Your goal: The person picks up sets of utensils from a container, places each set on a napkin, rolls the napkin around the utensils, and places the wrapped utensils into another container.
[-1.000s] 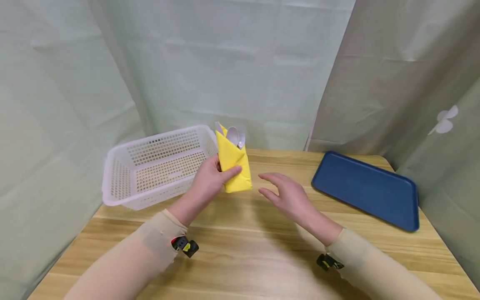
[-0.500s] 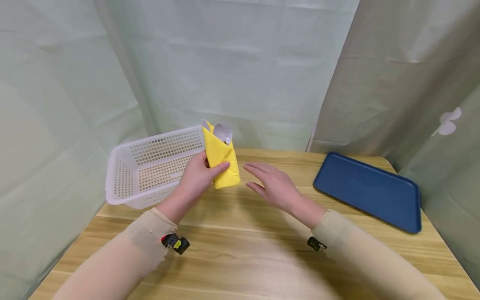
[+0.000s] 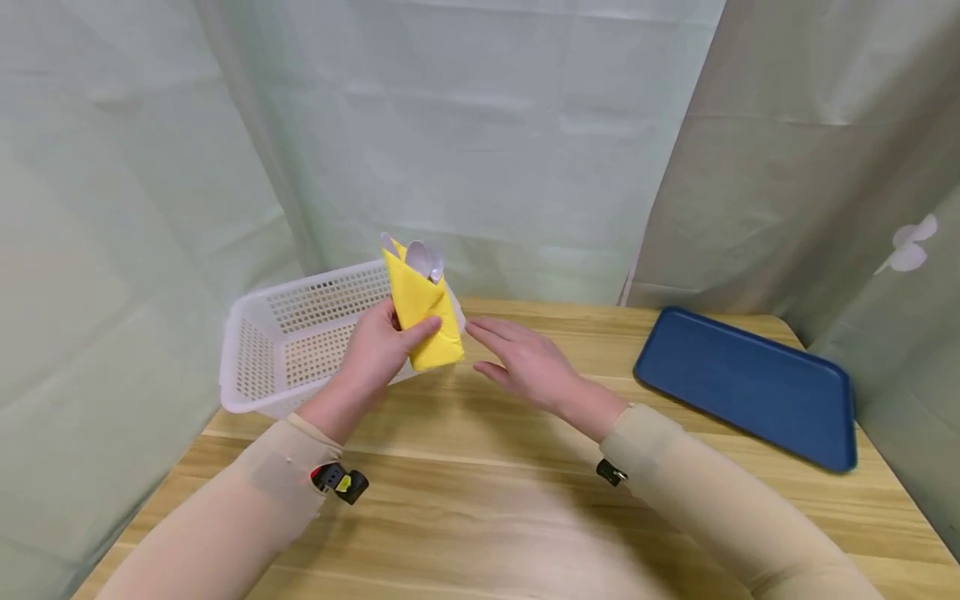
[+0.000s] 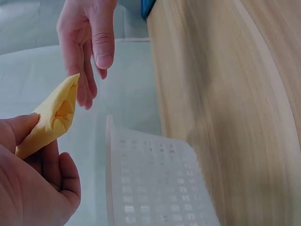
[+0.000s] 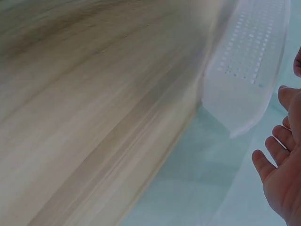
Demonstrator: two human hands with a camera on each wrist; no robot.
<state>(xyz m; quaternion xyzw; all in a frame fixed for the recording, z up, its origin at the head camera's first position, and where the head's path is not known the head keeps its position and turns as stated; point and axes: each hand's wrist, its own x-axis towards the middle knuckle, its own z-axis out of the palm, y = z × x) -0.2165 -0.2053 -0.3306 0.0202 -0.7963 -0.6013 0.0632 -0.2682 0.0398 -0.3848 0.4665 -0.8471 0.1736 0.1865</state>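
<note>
My left hand (image 3: 375,346) holds a folded yellow napkin (image 3: 427,325) between thumb and fingers, raised in front of the basket's right end. A spoon (image 3: 417,258) sticks up from the napkin's top, with a second pale utensil (image 3: 437,267) beside it and a narrow utensil tip (image 3: 388,243) at the left. Just right of the napkin is my right hand (image 3: 528,367), its fingers extended and holding nothing. From the left wrist view, the napkin's folded bottom end (image 4: 60,110) points toward the right hand's fingers, with a gap between them.
A white perforated plastic basket (image 3: 255,362) stands at the table's back left, partly hidden behind the left hand and napkin. At the right lies a blue rectangular tray (image 3: 742,387). Pale curtains (image 3: 487,150) hang behind the wooden table (image 3: 465,517).
The left hand has carried the napkin with its cutlery leftward, in front of the basket. My right hand has followed to the left, and its fingers have straightened.
</note>
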